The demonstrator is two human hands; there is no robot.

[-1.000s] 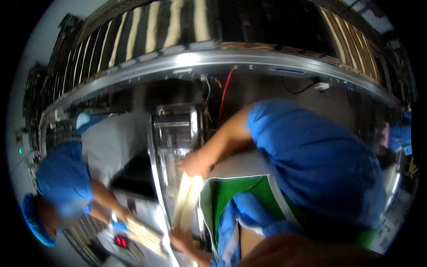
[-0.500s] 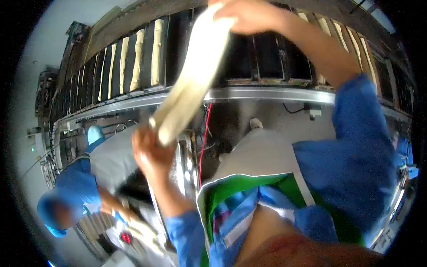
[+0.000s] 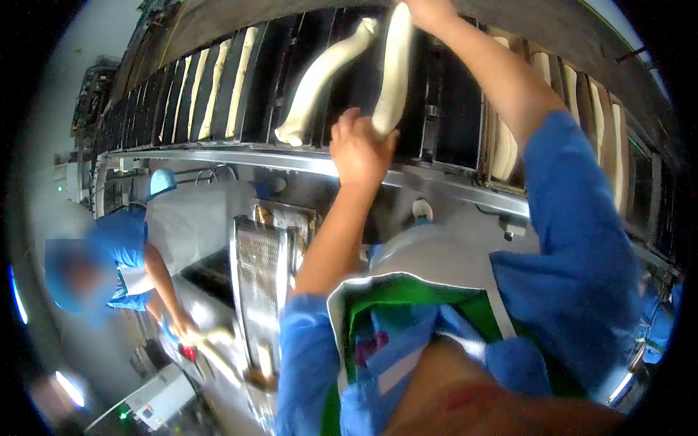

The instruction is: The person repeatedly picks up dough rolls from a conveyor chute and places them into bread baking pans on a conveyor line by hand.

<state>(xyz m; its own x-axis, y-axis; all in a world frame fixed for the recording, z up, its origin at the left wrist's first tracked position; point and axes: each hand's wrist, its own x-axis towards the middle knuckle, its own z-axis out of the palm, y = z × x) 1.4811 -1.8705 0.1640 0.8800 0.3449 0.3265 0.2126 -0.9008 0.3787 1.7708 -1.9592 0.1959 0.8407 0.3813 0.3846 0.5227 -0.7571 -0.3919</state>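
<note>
A long pale roll of dough [image 3: 395,69] stretches between my two hands over the dark, slotted moulds. Its near end sits between the thumb and fingers of my left hand [image 3: 361,151]. My right hand [image 3: 430,13] is at its far end, partly cut off by the top of the view. Just left of it, a second dough roll [image 3: 320,81] lies slightly curved on the dark moulds [image 3: 285,69], with neither hand touching it.
Several dough strips [image 3: 240,83] lie in slots to the left, and more dough [image 3: 507,149] to the right. A metal rail [image 3: 291,161] runs along the front. At lower left a co-worker [image 3: 127,240] handles dough beside a perforated metal rack [image 3: 259,280].
The dough I held stretched in front of the moulds has moved forward over them. Two separate rolls now show: one lies on the moulds, the other is between my hands.
</note>
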